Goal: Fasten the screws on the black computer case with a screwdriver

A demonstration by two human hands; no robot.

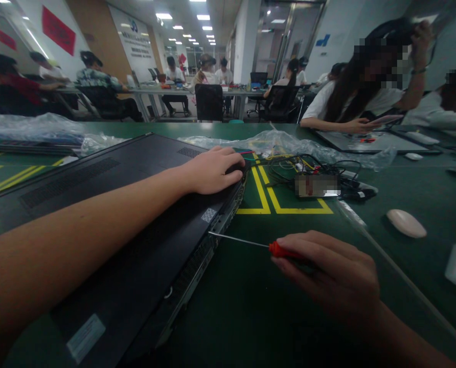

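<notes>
in the head view, the case is set on the green table. the left hand is laid on it palm-down, unclenched. the screwdriver is grasped by the right hand, its tip held at the case's edge. tangled cables are seen beyond.

And there's the tangle of black cables, heaped on the green tabletop! Crumpled clear plastic sprawls just behind it, yellow tape lines mark the table in front and to its left, and a clear strip runs off from its near side. Right of the tangle and nearer, a pale rounded object; past that, a white one, partly out of view! Well beyond the tangle, leftward, stands a black office chair.
</notes>
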